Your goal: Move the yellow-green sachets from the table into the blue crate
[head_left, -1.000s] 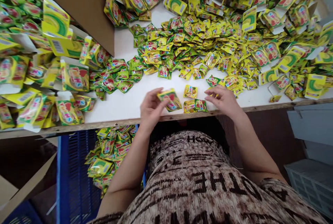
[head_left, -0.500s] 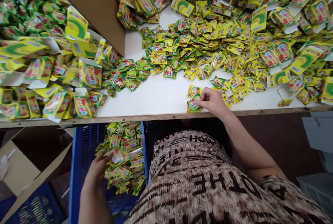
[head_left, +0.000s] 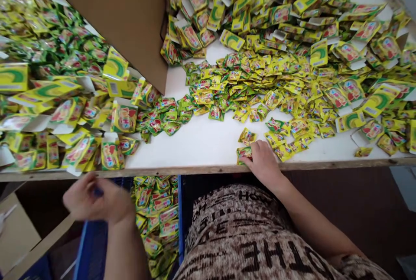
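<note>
My right hand (head_left: pixel 265 162) rests at the front of the white table (head_left: pixel 195 145), its fingers closed on a small yellow and green packet (head_left: pixel 242 153). Another small packet (head_left: pixel 247 136) lies just beyond it. My left hand (head_left: pixel 99 197) is raised in front of the table edge, over the rim of a blue crate (head_left: pixel 89 249). Its fingers look curled but are smeared by motion, and I see nothing certain in them. Inside the crate is a heap of filled yellow and green boxes (head_left: pixel 162 215).
Loose small packets (head_left: pixel 234 76) are piled across the table. Open yellow boxes (head_left: pixel 123 115) stand at the left, with more boxes (head_left: pixel 318 52) heaped at the back and right. A brown cardboard panel (head_left: pixel 130 15) leans at the back left. An open carton (head_left: pixel 19 228) is at lower left.
My left hand has risen from the boxes in the crate, moving up and left to the table edge. My right hand stays by the same packet. The view has tilted up.
</note>
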`<state>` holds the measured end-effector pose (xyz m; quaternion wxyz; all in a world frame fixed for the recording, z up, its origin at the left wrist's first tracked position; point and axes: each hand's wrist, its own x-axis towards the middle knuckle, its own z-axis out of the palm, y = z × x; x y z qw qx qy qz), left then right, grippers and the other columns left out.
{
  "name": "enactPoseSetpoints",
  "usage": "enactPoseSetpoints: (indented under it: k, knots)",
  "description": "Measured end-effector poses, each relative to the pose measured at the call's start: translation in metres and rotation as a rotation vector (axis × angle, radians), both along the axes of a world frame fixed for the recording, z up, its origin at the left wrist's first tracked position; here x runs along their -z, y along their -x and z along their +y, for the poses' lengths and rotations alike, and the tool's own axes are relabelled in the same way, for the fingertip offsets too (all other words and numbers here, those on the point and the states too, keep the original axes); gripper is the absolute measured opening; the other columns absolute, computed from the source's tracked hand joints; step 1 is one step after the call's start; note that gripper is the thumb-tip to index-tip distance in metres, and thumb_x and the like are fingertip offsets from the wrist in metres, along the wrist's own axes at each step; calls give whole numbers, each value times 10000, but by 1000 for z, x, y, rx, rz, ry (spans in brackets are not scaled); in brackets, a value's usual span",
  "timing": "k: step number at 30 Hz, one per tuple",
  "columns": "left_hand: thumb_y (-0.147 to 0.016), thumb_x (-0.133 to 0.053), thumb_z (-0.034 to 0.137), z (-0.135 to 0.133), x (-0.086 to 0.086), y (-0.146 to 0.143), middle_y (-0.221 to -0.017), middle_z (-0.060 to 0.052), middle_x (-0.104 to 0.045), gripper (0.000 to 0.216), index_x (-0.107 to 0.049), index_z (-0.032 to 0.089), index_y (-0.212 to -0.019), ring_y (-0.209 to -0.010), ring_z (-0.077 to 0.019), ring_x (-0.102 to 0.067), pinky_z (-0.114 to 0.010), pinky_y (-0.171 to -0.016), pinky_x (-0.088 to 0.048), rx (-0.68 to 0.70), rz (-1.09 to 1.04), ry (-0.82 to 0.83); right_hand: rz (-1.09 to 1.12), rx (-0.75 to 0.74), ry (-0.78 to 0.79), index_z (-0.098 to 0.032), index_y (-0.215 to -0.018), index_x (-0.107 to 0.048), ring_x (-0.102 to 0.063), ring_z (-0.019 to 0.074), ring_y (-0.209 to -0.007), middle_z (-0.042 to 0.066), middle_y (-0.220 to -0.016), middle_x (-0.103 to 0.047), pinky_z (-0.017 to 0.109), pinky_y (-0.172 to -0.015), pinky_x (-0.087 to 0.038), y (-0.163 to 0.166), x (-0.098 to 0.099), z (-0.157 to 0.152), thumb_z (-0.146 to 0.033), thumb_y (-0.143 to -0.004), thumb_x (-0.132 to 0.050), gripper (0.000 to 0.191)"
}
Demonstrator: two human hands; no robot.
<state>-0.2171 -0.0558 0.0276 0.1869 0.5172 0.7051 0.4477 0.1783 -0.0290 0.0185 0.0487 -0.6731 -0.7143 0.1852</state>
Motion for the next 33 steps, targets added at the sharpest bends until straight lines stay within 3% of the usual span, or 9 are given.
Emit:
enactPoseSetpoints:
  k: [2, 4, 8, 13, 17, 22, 27, 30, 33]
  knots:
    - [-834, -651, 264, 63, -14, -52, -1062, 15, -710, 287, -693, 366, -1098, -1070, -253, -623, -441, -943, -526, -104, 206, -447, -17, -32, 35, -126, -1007, -611, -535, 329, -1003, 177, -1047, -603, 432, -833, -460, 4, -3, 2, -324, -874, -706, 257]
    - [-841, -661, 192, 129, -22, -116, -974, -24, -720, 175, -727, 288, -971, -971, -228, -651, -429, -961, -506, 222, 233, -538, 11, -55, 56, -147, -1035, -614, -530, 307, -983, 163, -1060, -588, 410, -819, -455, 10, -6, 3, -243, -891, -671, 182]
    - [-852, -617, 143, 267, -16, -236, -1013, -68, -716, 129, -710, 206, -917, -1027, -235, -633, -413, -988, -472, 670, 131, -353, 82, -119, 104, -195, -1025, -633, -519, 288, -972, 146, -1061, -562, 380, -784, -436, 19, -8, 9, -168, -924, -578, 118]
    - [-792, -654, 17, 421, 5, -319, -1167, -156, -635, 291, -640, 88, -1074, -1198, -310, -562, -488, -1073, -388, 382, -34, -15, 302, -239, 71, -199, -942, -623, -499, 253, -941, 111, -994, -556, 359, -792, -425, 13, 1, 15, -79, -886, -531, 161]
    - [-795, -719, 31, 487, 17, -353, -1428, -217, -443, 388, -608, 113, -1158, -1376, -385, -416, -553, -1120, -310, 256, 33, 66, 654, -345, 55, -183, -1244, -535, -506, 231, -1015, 103, -1102, -560, 342, -885, -453, -2, 11, 19, 14, -786, -480, 502]
    - [-838, -767, 270, 513, 33, -363, -1519, -282, -274, 339, -581, 44, -1011, -1410, -385, -376, -515, -1119, -337, 215, 60, 209, 784, -275, 85, -198, -1045, -568, -498, 235, -1016, 92, -1046, -528, 335, -888, -465, -4, 18, 26, 70, -681, -451, 467]
    - [-904, -668, 91, 506, 15, -328, -1383, -202, -518, 305, -486, 67, -1147, -1297, -244, -528, -423, -1080, -393, 96, 3, 173, 768, -232, 128, -204, -986, -504, -535, 237, -964, 100, -1021, -590, 362, -861, -480, -1, 20, 28, 34, -701, -466, 373]
    - [-954, -573, 110, 466, -15, -295, -1226, -91, -647, 251, -481, 72, -1185, -1096, -96, -623, -270, -953, -457, 213, -86, 79, 911, -93, 135, -219, -1057, -497, -605, 222, -915, 79, -992, -650, 362, -826, -509, -4, 23, 26, -41, -820, -484, 297]
    - [-836, -724, 140, 377, -36, -263, -1034, -31, -730, 310, -588, 96, -1111, -847, -74, -666, -219, -787, -521, 450, -165, 15, 1148, 195, -23, -240, -1096, -510, -658, 203, -892, 50, -984, -682, 339, -789, -539, -15, 21, 30, -189, -902, -557, 206]
